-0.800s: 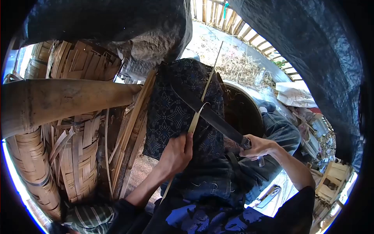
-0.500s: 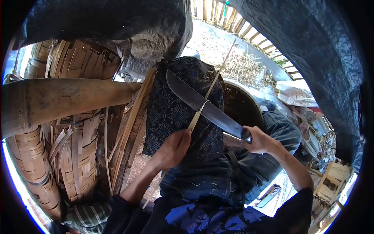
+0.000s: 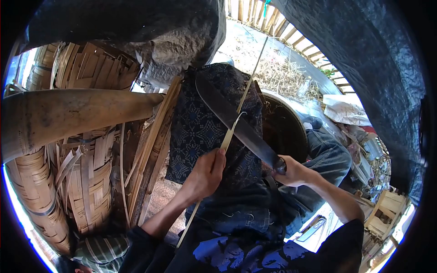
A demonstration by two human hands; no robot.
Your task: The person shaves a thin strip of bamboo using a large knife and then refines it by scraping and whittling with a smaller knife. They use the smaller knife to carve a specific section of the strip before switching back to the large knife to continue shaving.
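In the head view a large broad-bladed knife [image 3: 234, 120] lies slantwise over my lap, its tip toward the upper left. My right hand [image 3: 293, 171] is closed around its handle. My left hand [image 3: 205, 174] pinches a long thin bamboo strip [image 3: 248, 88], which runs from near my waist up past the blade. Where strip and blade cross, a pale curled sliver [image 3: 236, 120] peels up. Beneath both, a dark blue patterned cloth [image 3: 193, 129] covers my thigh.
A thick bamboo pole [image 3: 82, 113] juts in from the left, over tall woven bamboo baskets [image 3: 93, 191]. A dark round container [image 3: 298, 125] stands beyond the knife. Dark plastic sheeting [image 3: 364, 54] hangs at upper right. Part of another person in a striped garment [image 3: 102, 250] shows at lower left.
My right hand has drawn slightly left and down with the knife, whose blade has turned darker and steeper. The strip's far end has shifted left and upward.
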